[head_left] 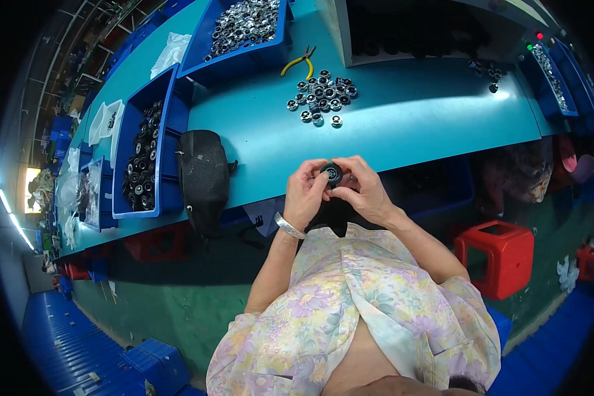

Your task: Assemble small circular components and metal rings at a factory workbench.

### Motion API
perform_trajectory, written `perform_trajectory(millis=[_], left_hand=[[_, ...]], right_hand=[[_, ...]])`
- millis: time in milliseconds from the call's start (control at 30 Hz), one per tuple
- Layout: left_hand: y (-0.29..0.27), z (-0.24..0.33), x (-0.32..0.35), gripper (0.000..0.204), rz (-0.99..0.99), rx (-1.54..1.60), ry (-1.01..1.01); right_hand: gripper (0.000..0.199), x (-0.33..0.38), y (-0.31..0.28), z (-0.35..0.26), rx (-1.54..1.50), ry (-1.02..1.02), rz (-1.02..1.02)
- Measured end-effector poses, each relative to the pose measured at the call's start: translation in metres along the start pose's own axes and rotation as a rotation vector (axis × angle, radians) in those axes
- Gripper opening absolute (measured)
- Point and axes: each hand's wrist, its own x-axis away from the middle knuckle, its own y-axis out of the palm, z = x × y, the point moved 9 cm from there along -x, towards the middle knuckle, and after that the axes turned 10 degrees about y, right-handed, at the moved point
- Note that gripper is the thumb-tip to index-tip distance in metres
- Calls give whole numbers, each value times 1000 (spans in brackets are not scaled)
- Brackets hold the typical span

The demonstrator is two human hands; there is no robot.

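Just off the near edge of the teal table [409,125], both my hands hold a small black wheel [332,174] with a silvery hub. My left hand [305,190] grips its left side, the thumb lying against the hub face. From the right, the fingers and thumb of my right hand [363,190] close around the tyre. Beyond my hands lies a loose group of small chrome-and-black round parts [323,96]. Behind that group rest pliers with yellow handles [299,65], their jaws pointing away.
At left stands a blue bin of black wheels [142,155], beside a black bag [204,171]. Farther back is a blue bin of shiny parts [244,30]. A large open-fronted box [343,33] stands at the back right. A red stool [508,257] is on the floor to my right.
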Motion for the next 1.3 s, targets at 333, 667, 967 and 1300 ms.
perform_trajectory(millis=[333, 667, 967, 1300], left_hand=[[10, 4, 5, 41, -80, 304, -41], [22, 5, 14, 35, -57, 675, -174], [19, 8, 18, 27, -305, 279, -155], [16, -1, 25, 28, -243, 376, -185]], right_hand=[[48, 6, 2, -34, 478, -239, 0], [43, 3, 5, -20, -65, -14, -151], [38, 6, 11, -19, -95, 119, -359], [35, 7, 13, 4, -72, 272, -338]])
